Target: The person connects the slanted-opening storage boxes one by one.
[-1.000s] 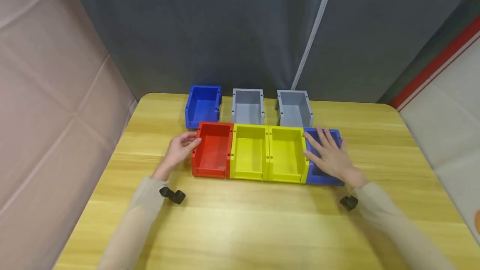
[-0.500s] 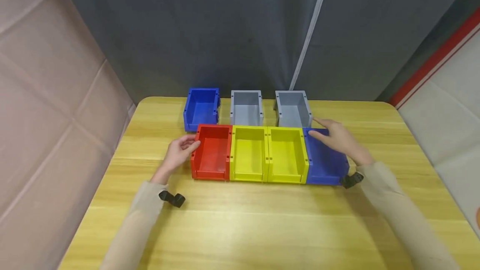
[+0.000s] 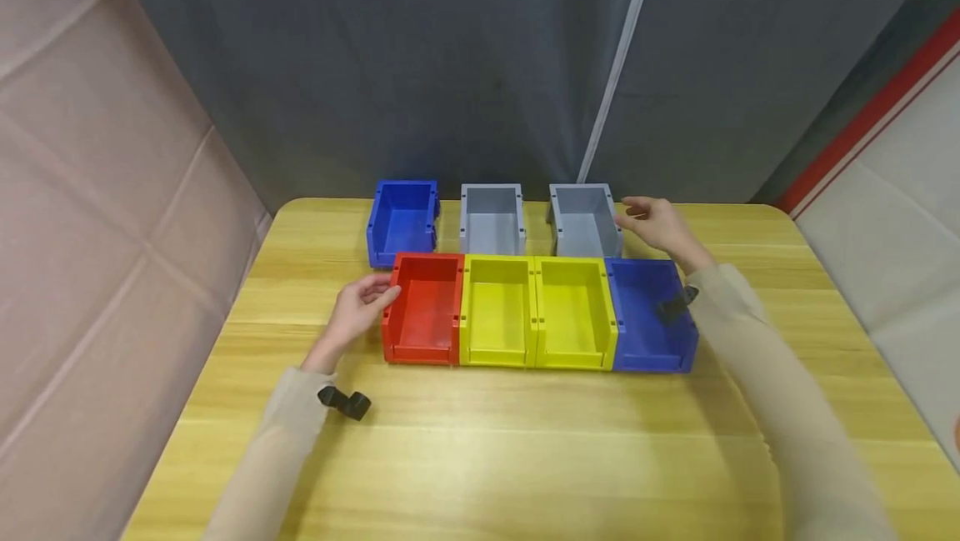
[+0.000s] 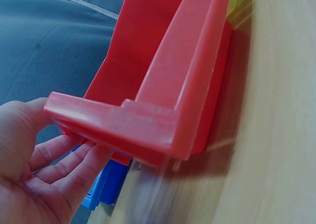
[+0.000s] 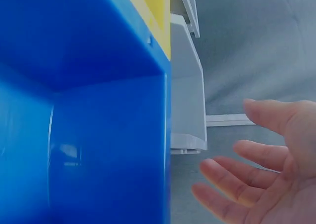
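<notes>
In the head view, a red storage bin (image 3: 423, 353), two yellow bins (image 3: 497, 355) (image 3: 572, 358) and a blue bin (image 3: 651, 358) stand side by side in a front row. My left hand (image 3: 356, 313) holds the red bin's left side wall, thumb at the rim and fingers along its outside, as the left wrist view shows on the red wall (image 4: 113, 120). My right hand (image 3: 662, 228) is above the table behind the blue bin, fingers loosely bent, thumb close to the right grey bin (image 3: 587, 232). In the right wrist view, nothing lies between its fingers (image 5: 229, 182).
Behind the front row stand another blue bin (image 3: 403, 228) and a second grey bin (image 3: 492, 228), with gaps between them. The wooden table (image 3: 480, 458) ends at a dark curtain (image 3: 420, 66). A pale quilted panel (image 3: 97, 232) borders the left side.
My right hand has left the front blue bin and moved back to beside the right grey bin. My left hand stays at the red bin.
</notes>
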Demonstrator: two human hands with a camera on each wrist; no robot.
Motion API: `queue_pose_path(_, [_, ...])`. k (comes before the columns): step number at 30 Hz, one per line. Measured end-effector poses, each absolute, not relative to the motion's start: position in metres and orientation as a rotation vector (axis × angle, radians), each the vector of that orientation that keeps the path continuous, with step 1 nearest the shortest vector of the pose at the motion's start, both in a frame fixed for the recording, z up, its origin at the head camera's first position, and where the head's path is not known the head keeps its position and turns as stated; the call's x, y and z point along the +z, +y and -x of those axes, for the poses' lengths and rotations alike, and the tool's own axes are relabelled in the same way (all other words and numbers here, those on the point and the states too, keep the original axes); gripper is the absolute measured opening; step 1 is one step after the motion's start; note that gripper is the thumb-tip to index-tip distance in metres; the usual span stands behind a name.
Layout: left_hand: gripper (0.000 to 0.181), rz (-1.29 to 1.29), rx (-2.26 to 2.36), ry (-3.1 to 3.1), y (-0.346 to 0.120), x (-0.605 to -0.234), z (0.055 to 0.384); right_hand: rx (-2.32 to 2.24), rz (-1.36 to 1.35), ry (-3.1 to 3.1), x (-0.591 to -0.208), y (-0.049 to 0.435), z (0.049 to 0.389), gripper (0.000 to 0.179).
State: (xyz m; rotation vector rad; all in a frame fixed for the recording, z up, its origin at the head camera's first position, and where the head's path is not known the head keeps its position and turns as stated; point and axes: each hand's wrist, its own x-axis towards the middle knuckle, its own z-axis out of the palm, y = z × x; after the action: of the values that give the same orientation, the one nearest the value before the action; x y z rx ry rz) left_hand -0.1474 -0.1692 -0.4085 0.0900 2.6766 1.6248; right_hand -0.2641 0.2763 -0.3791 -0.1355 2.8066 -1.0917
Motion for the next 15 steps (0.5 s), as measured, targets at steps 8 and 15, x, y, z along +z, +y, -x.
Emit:
queue_pose_path(8, [0.033, -0.082, 1.62, 2.673, -0.17, -0.409, 0.147, -1.337, -0.094, 2.639, -0.388, 0.266, 0.286, 0.05])
queue_pose_path(15, [0.034, -0.064, 1.623, 2.658, -0.169, -0.407, 0.147, -1.423, -0.208, 2.598, -0.4, 0.263, 0.298, 0.047])
